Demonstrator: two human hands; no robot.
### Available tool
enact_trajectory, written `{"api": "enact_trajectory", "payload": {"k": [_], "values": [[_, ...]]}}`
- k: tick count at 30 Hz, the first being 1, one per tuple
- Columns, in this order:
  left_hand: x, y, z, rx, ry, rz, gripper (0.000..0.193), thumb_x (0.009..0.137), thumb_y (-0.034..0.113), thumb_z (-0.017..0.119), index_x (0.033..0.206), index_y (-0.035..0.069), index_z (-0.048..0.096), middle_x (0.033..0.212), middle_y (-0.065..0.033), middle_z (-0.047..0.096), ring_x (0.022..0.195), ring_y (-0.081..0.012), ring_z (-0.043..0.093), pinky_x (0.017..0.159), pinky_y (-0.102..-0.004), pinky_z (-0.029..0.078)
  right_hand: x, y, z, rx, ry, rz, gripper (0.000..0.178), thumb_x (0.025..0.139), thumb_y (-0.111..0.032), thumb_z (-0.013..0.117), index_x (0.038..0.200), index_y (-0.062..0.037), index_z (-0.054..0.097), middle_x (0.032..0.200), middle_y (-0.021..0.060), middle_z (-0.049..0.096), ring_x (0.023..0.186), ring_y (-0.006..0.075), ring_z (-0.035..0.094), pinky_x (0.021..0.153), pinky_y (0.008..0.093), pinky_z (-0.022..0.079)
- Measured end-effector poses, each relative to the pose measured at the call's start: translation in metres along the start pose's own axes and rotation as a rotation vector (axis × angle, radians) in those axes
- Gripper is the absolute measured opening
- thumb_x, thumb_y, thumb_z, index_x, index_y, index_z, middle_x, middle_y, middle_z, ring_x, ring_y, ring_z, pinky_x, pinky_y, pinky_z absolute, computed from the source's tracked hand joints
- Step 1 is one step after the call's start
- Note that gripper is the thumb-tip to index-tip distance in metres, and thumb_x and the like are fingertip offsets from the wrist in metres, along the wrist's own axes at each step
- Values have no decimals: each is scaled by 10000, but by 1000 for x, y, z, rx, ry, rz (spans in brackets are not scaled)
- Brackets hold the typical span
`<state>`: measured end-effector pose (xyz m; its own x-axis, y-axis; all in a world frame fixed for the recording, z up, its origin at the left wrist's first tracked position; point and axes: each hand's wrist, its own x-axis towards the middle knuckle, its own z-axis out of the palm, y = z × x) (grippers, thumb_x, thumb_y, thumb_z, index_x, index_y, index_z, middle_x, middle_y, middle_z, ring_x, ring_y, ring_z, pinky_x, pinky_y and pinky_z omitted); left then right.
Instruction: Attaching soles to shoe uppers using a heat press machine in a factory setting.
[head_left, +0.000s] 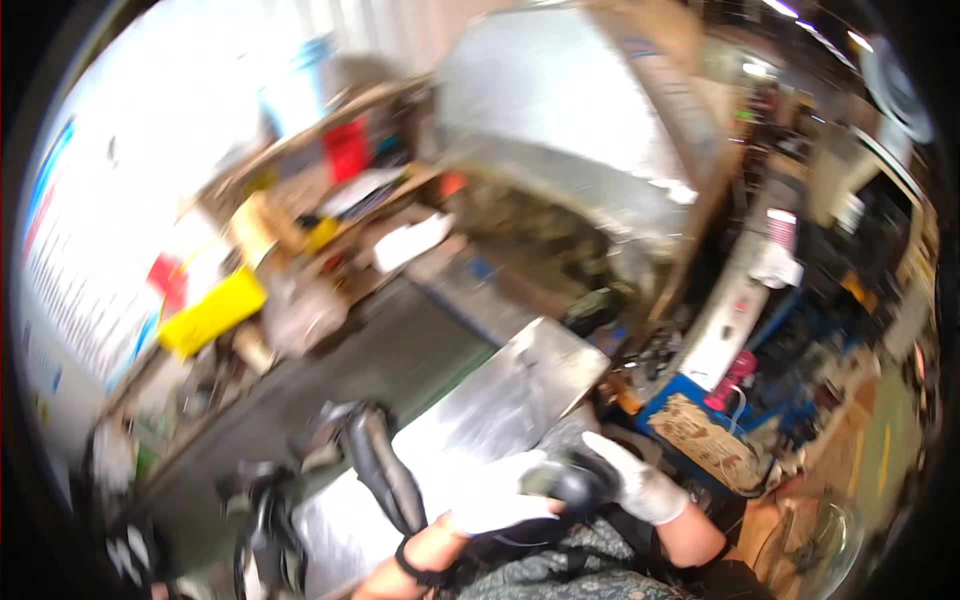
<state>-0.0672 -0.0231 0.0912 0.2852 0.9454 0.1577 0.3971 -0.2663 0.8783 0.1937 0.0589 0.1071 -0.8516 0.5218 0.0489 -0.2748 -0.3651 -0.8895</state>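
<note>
Close to my body, a glossy black shoe [580, 487] is held between my two white-gloved hands. My left hand [505, 500] grips it from the left, thumb toward me. On its right side lies my right hand [640, 482], fingers pointing away from me along the shoe; motion blur hides their exact grip. Just beyond is a shiny metal plate [460, 425]. Another black shoe [385, 470] rests at the plate's left edge, left of my left hand. More black shoes [270, 540] are at the lower left.
A dark conveyor belt [370, 345] runs behind the plate. Along its far side, a cluttered shelf carries a yellow bin [212, 312]. A large metal hood [560, 100] stands ahead. To the right are a blue crate [690, 420] and a clear round object [820, 540].
</note>
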Motion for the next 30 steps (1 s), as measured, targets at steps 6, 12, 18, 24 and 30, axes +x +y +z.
{"api": "enact_trajectory", "payload": {"k": [6,12,18,24,30], "values": [[-54,-10,36,60,65,-7,495,957,438,733,1250,42,685,1074,-200,734,992,-401,721,858,-454,581,-33,40,-31,-557,-350,491,907,909,-170,797,1635,40,297,1532,151,542,1395,183,503,1193,321,373],[-140,-69,-6,334,811,-381,372,949,168,731,1259,-22,651,1098,-204,694,922,-335,702,853,-402,582,-39,68,-19,311,241,444,892,814,-71,614,1628,87,285,1639,183,439,1509,257,447,1265,356,316],[-193,-99,-12,463,976,-711,762,830,344,751,1446,-43,523,1294,-277,614,1193,-393,611,1041,-471,496,120,38,-69,270,193,200,786,848,-151,594,1590,23,403,1539,174,547,1374,309,585,1150,441,493],[-170,-131,-4,421,1074,-846,979,791,416,759,1513,-141,401,1429,-365,526,1350,-467,524,1149,-470,436,307,25,-211,-330,538,84,579,935,-6,560,1513,-30,531,1361,85,657,1177,237,657,1022,369,542],[-170,-99,-24,-103,1076,-811,750,778,397,778,1331,-52,544,1235,-259,615,1061,-381,648,911,-474,528,298,91,-139,-1284,47,-68,573,923,-11,633,1485,23,527,1370,158,652,1272,242,613,1100,362,473]]}}
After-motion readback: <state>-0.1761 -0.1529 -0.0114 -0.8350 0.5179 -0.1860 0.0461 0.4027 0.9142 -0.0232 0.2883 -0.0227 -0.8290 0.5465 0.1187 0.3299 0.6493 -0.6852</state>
